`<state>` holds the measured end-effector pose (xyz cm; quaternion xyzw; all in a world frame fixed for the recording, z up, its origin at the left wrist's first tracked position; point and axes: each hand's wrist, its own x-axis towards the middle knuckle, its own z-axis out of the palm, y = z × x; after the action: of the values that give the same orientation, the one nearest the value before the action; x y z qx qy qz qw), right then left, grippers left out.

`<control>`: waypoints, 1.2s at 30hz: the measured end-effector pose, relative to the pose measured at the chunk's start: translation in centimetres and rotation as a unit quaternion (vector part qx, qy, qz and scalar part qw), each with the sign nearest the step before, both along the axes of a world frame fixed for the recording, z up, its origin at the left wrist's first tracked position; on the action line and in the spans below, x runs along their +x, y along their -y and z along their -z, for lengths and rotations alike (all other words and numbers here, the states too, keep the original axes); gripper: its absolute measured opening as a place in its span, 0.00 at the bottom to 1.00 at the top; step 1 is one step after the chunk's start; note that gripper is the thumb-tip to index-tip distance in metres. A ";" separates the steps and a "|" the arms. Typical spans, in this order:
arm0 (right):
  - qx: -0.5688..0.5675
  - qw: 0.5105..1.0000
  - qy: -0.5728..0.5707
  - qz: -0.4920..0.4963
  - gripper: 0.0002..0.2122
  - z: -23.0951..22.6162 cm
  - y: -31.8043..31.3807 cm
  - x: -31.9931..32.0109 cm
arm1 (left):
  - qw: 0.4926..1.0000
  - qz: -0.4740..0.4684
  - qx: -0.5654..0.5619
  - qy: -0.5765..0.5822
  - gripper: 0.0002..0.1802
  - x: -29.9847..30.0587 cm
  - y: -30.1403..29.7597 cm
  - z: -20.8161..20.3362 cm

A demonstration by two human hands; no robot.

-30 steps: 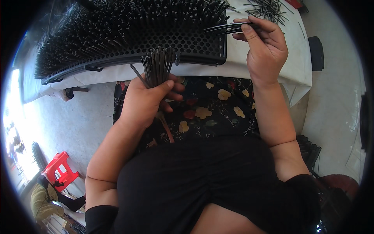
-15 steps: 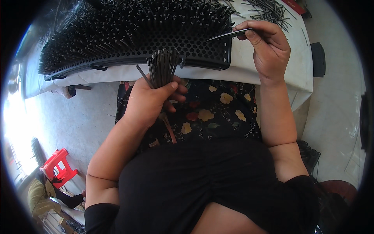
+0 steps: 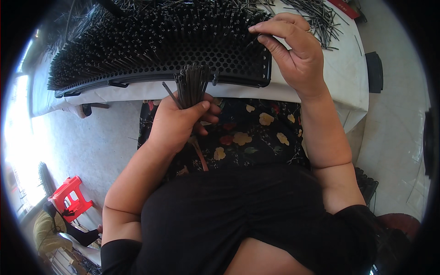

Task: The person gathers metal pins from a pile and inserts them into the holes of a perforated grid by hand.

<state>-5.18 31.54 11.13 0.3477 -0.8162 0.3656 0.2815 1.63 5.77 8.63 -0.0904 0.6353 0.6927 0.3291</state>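
A thick bundle of thin black sticks (image 3: pixel 191 86) stands upright in my left hand (image 3: pixel 174 121), which is closed around its lower part. One stick leans apart from the rest on the left. The bundle is in front of the near edge of a black perforated rack (image 3: pixel 222 62), whose holes hold dense rows of upright black sticks (image 3: pixel 137 43). Over the rack's right end, my right hand (image 3: pixel 300 59) pinches a thin black stick (image 3: pixel 251 43) between thumb and fingertips. The stick points down toward the holes; whether its tip is inside one is too dark to tell.
Loose black sticks (image 3: pixel 318 23) lie on the white-covered table (image 3: pixel 339 68) at the far right, by a red box (image 3: pixel 344 7). A red plastic stool (image 3: pixel 71 197) stands on the floor to the left. A flower-patterned cloth (image 3: pixel 256 130) covers my lap.
My right hand has moved left over the rack's right end, bringing the stick from a sideways tilt to pointing down. My left hand and its bundle are almost unmoved.
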 end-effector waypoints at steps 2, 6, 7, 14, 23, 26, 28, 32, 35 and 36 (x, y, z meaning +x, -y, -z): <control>0.033 0.999 -0.013 0.017 0.10 0.1 -0.1 0.1 | 1.000 0.002 -0.002 0.001 0.08 -0.1 -0.1 0.0; 0.052 0.997 0.002 0.050 0.10 0.0 0.0 0.2 | 1.000 0.004 -0.004 0.002 0.09 -0.2 -0.1 -0.1; 0.070 0.995 -0.003 0.066 0.11 0.0 0.0 0.3 | 1.000 0.005 -0.004 0.001 0.09 -0.2 -0.1 -0.1; 0.056 0.996 -0.003 0.069 0.11 0.9 -1.3 0.3 | 1.000 0.014 0.009 -0.015 0.10 -0.2 0.0 -0.2; -0.214 0.943 0.240 0.086 0.07 1.2 2.4 5.6 | 0.999 0.011 0.033 -0.030 0.12 0.4 -1.0 -0.6; -0.295 0.863 0.410 0.003 0.15 0.5 4.7 7.1 | 0.997 0.035 0.060 -0.019 0.10 0.5 -1.9 -1.1; -0.297 0.858 0.419 0.004 0.14 0.8 4.8 7.3 | 0.998 0.041 0.046 -0.014 0.11 0.6 -2.3 -1.6; -0.322 0.839 0.440 -0.008 0.12 1.3 5.0 7.6 | 0.997 0.043 0.057 0.005 0.12 0.8 -2.4 -1.7; -0.306 0.840 0.447 -0.019 0.10 1.5 4.8 7.8 | 0.996 0.054 0.067 0.004 0.13 1.0 -2.3 -1.4; -0.306 0.840 0.447 -0.020 0.10 1.5 4.7 7.9 | 0.996 0.052 0.067 -0.004 0.14 1.0 -2.3 -1.4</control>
<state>2.70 26.86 9.62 0.0585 -0.6926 0.7184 -0.0293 2.61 8.05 10.05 -0.0325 0.5923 0.7163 0.3676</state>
